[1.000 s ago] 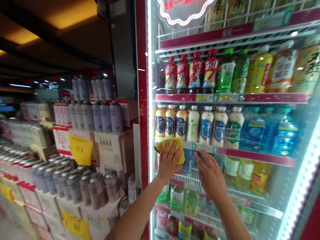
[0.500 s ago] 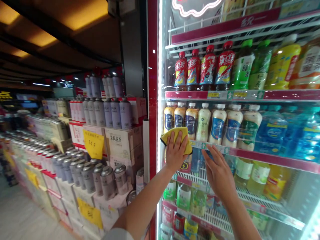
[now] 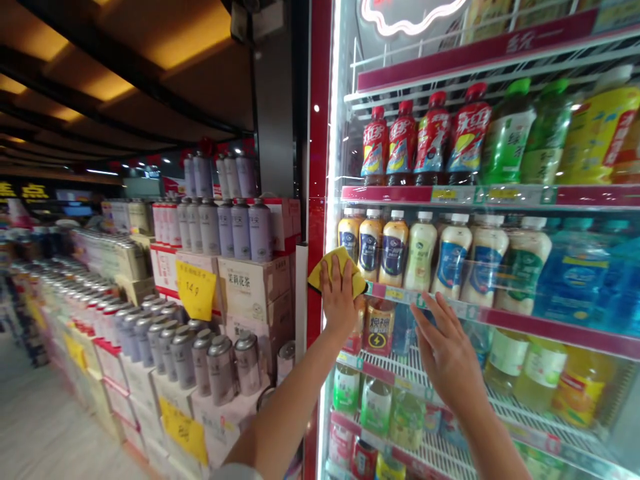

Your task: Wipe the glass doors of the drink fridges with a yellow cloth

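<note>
A yellow cloth with a dark edge (image 3: 356,283) lies flat under my left hand (image 3: 338,293), pressed against the glass front of a lit drinks cooler, near its left side. The fingers of that hand are spread over the cloth. To the right, my right hand (image 3: 445,343) is raised before the glass with its fingers apart and nothing in it. Behind the glass, white-capped bottles (image 3: 421,253) stand on a shelf with a pink and white price strip (image 3: 505,319).
Red-capped bottles (image 3: 433,137) fill the shelf above. The cooler's red frame (image 3: 320,133) runs upright at centre. On the left, stacked cartons (image 3: 245,288) carry rows of metal cans (image 3: 220,363) and a yellow price sign (image 3: 196,289).
My left hand and the cloth have moved left across the glass, to the cooler's left edge. The view has shifted slightly, and my right hand stays raised with its fingers apart.
</note>
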Available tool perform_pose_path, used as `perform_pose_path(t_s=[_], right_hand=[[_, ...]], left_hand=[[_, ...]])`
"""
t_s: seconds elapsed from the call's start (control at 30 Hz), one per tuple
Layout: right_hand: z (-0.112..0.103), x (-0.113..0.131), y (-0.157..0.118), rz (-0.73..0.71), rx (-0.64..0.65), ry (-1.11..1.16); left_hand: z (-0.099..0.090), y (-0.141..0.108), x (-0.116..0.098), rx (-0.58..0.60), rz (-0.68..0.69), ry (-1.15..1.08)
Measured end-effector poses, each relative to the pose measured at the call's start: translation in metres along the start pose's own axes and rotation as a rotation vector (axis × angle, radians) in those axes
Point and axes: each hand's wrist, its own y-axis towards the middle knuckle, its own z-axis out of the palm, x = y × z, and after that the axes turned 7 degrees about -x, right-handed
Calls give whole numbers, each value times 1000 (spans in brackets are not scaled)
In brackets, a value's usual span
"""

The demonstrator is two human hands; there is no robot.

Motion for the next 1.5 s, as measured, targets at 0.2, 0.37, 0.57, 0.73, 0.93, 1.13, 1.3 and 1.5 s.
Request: perform_pose_path(t_s=[0.2,0.37,0.57,0.73,0.93,1.13,1.3,1.5], right_hand=[[-1,6,8,-17,-18,-7],[3,9,2,-11,-30,39],[4,16,5,7,-21,50],[4,16,3,-1,-20,56],[-5,4,-10,0,0,-1],[-10,8,-3,44,-55,-19],[-5,8,-9,35,0,-25],[-13,-9,-19,89,-6,-92]], left_hand=[[2,53,10,-81,-141,17],[2,-2,7,-54,-193,73],[-3,16,12,4,-105,4],[-2,25,10,-43,-187,14],[14,-74,19,-30,-267,-80],[19,-35,-9,-193,-256,-228],[13,-55,1,-29,105,-189],[14,-59,16,-43,-174,-127]])
